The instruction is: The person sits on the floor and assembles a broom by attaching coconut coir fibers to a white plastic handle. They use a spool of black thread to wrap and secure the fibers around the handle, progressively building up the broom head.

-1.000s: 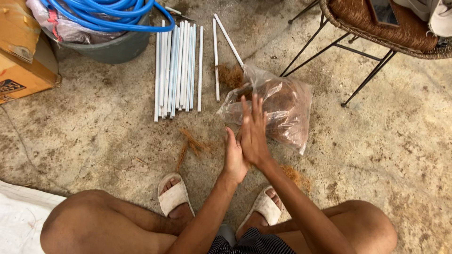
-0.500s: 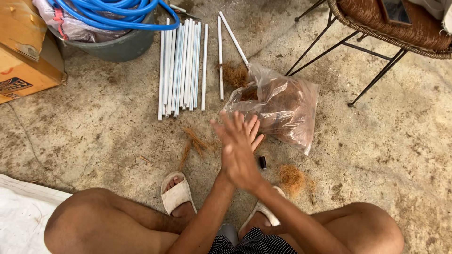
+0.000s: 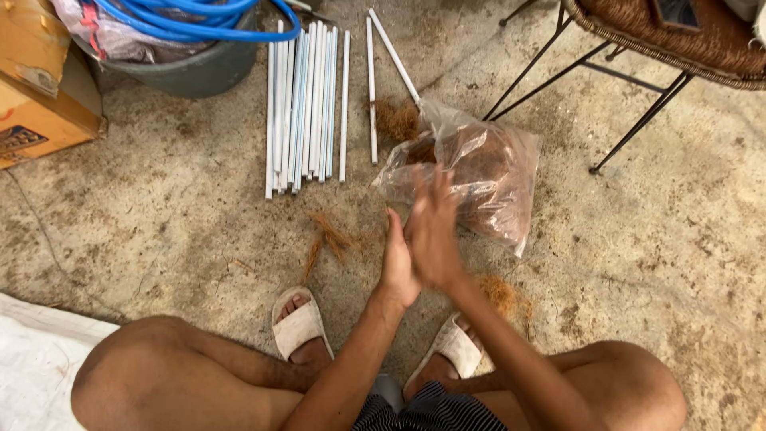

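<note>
The person squats on a rough concrete floor (image 3: 159, 231), knees spread wide at the near edge, feet in pale slip-on sandals (image 3: 299, 326). Both hands are raised in front of the body with palms pressed flat together; the left hand (image 3: 396, 267) has its fingers straight and pointing away, and the right hand (image 3: 433, 227) lies against it, slightly blurred, fingers stretched out and a little spread. Neither hand grips anything that can be seen; whether a few fibres lie between the palms cannot be told. Just beyond the hands, on the floor, lies a clear plastic bag (image 3: 479, 172) filled with brown coconut fibre, its mouth toward the far left. A small tuft of the same fibre (image 3: 327, 239) lies on the floor left of the hands, another clump (image 3: 504, 294) sits near the right forearm, and a third (image 3: 396, 120) rests at the far side of the bag. Farther left, a row of white plastic tubes (image 3: 307, 104) lies side by side, with two single tubes (image 3: 372, 88) beside it. At the far left stand a grey tub (image 3: 191, 72) holding a coiled blue hose (image 3: 199, 20) and a cardboard box (image 3: 36, 96). A wicker chair on black metal legs (image 3: 638, 48) stands far right.
</note>
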